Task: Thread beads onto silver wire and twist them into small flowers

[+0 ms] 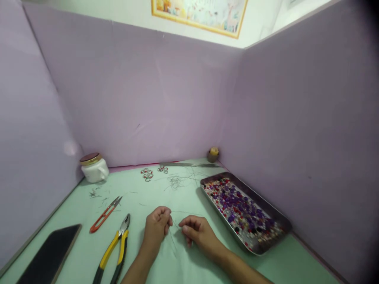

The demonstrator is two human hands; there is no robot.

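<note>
Fingertips of my left hand [159, 223] pinched a thin wire [173, 238] low over the pale green table [74, 205], directly before me. My right hand [199, 232] was beside it, fingers loosely curled; I could not tell whether they gripped. Such fine wire, I judged, called for a close pinch and gentle, slow bends to avoid kinks. Pliers [120, 234] lay left, the bead tray [254, 197] right.

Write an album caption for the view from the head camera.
Left hand holding a thin strand, right hand close by, between yellow-handled pliers and a metal tray of colourful beads.
</note>
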